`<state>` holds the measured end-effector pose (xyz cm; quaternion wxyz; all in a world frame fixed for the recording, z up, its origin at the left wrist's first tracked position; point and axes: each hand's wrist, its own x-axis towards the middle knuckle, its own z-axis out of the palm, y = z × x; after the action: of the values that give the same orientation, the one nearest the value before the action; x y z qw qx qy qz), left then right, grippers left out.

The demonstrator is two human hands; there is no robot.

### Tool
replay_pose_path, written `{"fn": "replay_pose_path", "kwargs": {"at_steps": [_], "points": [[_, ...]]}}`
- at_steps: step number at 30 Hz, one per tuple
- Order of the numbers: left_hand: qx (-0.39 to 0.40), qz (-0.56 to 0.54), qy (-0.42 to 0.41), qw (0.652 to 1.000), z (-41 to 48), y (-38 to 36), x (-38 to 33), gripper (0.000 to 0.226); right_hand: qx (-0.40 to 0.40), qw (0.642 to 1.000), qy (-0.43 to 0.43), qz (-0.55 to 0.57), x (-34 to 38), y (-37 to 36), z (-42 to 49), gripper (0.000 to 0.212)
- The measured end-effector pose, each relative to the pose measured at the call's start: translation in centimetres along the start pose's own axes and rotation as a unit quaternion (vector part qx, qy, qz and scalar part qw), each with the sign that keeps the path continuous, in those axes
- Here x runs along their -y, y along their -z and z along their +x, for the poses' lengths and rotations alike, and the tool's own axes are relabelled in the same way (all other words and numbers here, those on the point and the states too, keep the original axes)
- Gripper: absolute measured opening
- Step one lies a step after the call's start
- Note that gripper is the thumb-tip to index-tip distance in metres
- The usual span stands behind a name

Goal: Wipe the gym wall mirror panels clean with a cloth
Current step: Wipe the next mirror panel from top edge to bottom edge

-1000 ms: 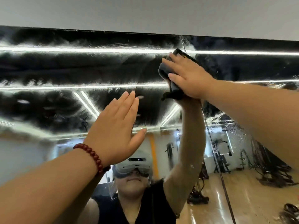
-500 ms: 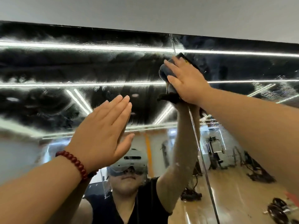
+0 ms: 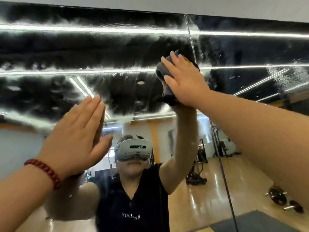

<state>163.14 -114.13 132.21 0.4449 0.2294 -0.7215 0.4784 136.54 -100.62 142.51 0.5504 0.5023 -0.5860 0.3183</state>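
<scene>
1. Two hands up: right hand (image 3: 184,81) upper right of center, straight fingers pressing grey cloth (image 3: 163,69) on mirror (image 3: 100,52) beside panel seam (image 3: 190,39).
2. Left hand (image 3: 76,139) lower left, fingers flat against the glass, holding nothing.

grey cloth (image 3: 161,71) — dark red beaded bracelet (image 3: 43,170)

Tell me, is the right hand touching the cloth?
Touching. The head view shows the right hand with straight fingers pressed flat on the cloth against the mirror.
</scene>
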Motion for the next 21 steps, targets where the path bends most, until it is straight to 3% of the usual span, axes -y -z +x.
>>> {"fn": "replay_pose_path", "kwargs": {"at_steps": [2,6,9,11,14,15,18,21], "points": [[-0.003,0.005,-0.005,1.0,-0.3,-0.3,0.6,0.079,-0.015,1.0,-0.017,-0.018,2.0,-1.0,-0.1,0.056],[-0.024,-0.018,-0.011,0.999,-1.0,-1.1,0.7,0.078,-0.006,0.97,0.243,-0.021,8.9,-4.1,-8.8,0.056],[-0.023,-0.046,-0.014,0.999,-2.1,-0.6,1.7,0.078,0.066,0.944,0.321,-0.033,8.4,-3.6,-9.1,0.055],[-0.024,-0.041,-0.016,0.999,-2.8,-0.3,2.9,0.079,0.033,0.972,0.232,-0.029,6.6,-2.9,-4.7,0.061],[-0.016,-0.023,-0.009,1.0,-3.3,-0.3,4.6,0.078,-0.02,1.0,0.01,-0.017,6.2,-1.6,0.3,0.071],[-0.014,-0.017,-0.006,1.0,-3.3,-0.5,4.9,0.078,-0.029,0.999,-0.004,-0.026,7.9,-2.1,0.0,0.067],[-0.016,-0.019,-0.004,1.0,-3.6,-0.9,4.9,0.077,-0.045,0.983,0.178,-0.025,14.8,-4.6,-5.1,0.058],[-0.023,-0.047,0.0,0.999,-4.3,-0.7,5.6,0.075,0.03,0.956,0.293,-0.004,15.6,-4.3,-7.0,0.056]]}}
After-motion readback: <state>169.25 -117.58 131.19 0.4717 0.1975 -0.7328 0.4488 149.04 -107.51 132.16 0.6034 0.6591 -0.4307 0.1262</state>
